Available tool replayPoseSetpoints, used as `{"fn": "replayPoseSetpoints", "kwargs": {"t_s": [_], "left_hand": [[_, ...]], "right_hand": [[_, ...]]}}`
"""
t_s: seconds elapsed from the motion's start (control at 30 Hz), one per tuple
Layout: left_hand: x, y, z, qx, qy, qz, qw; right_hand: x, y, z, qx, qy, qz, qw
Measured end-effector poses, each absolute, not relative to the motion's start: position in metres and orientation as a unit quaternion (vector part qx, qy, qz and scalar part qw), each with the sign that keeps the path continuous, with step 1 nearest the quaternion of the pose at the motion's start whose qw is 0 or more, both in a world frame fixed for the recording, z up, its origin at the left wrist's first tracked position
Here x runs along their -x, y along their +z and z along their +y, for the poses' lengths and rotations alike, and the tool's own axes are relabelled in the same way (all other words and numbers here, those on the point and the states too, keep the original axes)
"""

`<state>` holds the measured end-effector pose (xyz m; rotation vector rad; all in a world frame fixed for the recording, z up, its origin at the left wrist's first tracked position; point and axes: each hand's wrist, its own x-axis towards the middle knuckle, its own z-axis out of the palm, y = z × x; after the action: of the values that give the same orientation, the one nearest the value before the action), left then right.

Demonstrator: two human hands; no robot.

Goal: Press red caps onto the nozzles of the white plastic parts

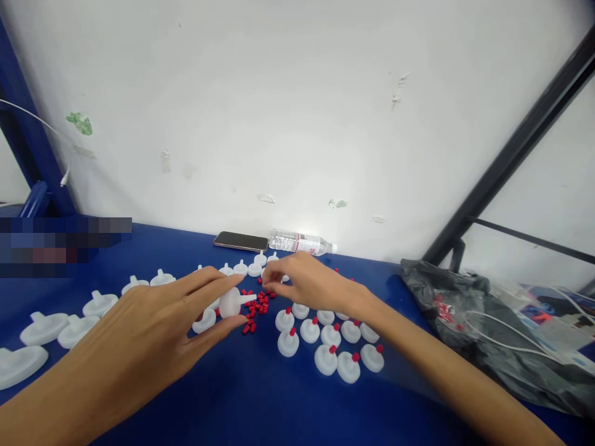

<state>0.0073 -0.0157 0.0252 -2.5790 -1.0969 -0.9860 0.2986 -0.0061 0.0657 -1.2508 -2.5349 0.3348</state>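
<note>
My left hand [153, 325] holds a white disc-shaped plastic part [231, 302] between thumb and fingertips, its nozzle pointing right. My right hand [309, 284] hovers over a small heap of red caps [256, 307] on the blue table [260, 396], fingertips pinched together; what they hold is too small to make out. Just right of the heap stand several white parts with red caps fitted [325, 347]. Uncapped white parts [69, 322] lie in a row along the left and behind the heap.
A phone [240, 241] and a lying water bottle [302, 242] rest at the wall behind the work area. A black plastic bag [469, 322] with white cables lies at the right. A dark metal frame [511, 148] slants up on the right.
</note>
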Motion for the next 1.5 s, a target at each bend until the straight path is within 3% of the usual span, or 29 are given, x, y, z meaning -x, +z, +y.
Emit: {"fn": "replayPoseSetpoints", "kwargs": {"t_s": [0.13,0.2,0.6,0.93,1.5], "left_hand": [[-0.009,0.031,-0.02,0.867,-0.351,-0.329,0.128],[-0.009,0.034,-0.022,0.86,-0.361,-0.334,0.134],[-0.008,0.035,-0.023,0.832,-0.39,-0.347,0.186],[0.001,0.027,-0.021,0.872,-0.363,-0.265,0.194],[-0.012,0.034,-0.03,0.829,-0.442,-0.3,0.167]], "right_hand": [[-0.293,0.08,-0.014,0.329,0.279,-0.816,0.386],[-0.289,0.083,-0.018,0.3,0.326,-0.789,0.425],[-0.279,0.081,-0.02,0.267,0.397,-0.766,0.43],[-0.283,0.068,-0.01,0.251,0.61,-0.652,0.374],[-0.287,0.06,-0.004,0.237,0.61,-0.655,0.378]]}}
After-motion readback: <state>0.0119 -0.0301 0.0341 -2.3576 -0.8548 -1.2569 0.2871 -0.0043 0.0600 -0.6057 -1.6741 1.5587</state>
